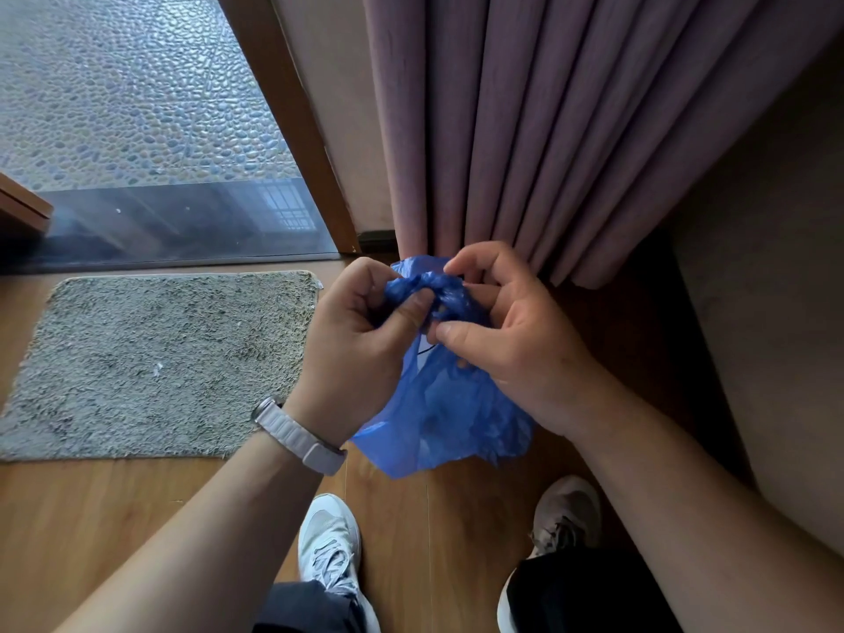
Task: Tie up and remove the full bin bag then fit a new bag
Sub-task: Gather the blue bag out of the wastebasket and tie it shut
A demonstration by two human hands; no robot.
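Blue plastic is bunching up between the 2 hands I am watching: 1 bag (pixel 438 404), held in the air above the floor. The left hand (pixel 361 331) is curling round the crumpled top, thumb pressing the plastic against the fingers. The right hand (pixel 507 340) is pinching the same bunch from the other side. The rest of the bag is hanging loose under both palms. Below, the wooden floor (pixel 114 518) is carrying 1 grey mat (pixel 155 363) beside a glass pane (pixel 182 221), and 1 mauve curtain (pixel 571 130) is hanging just behind the bag. I am counting 2 shoes (pixel 329 541) and 1 watch strap (pixel 297 434) on the left wrist.
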